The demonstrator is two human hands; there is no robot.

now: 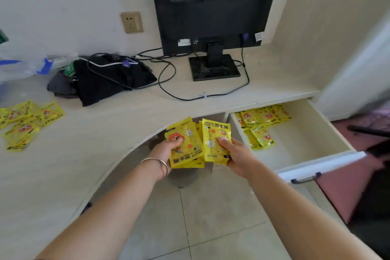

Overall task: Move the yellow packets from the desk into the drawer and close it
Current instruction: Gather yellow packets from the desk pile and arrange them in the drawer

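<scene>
Both forearms come in from the near edge, over the tiled floor (211,217), and meet in front of the curved edge of the desk (84,150). The left hand (166,150) grips a small stack of yellow packets (186,152), its thumb on the top one; a thin bangle (163,164) is on that wrist. The right hand (236,154) pinches a single packet (215,139) just beside the stack, thumb on its face. How many packets the stack has, I cannot tell.

To the right the drawer (306,139) stands open, with the stored packets (259,121) in its far left part. The hands are left of it, not over it. The loose packets (25,120) lie on the desk at far left, well apart from the hands, and the frame edge cuts them off.

Further back stand a monitor (213,10), its cables (168,74) and a black cloth (109,80). The things at the far left edge are too blurred to name.
</scene>
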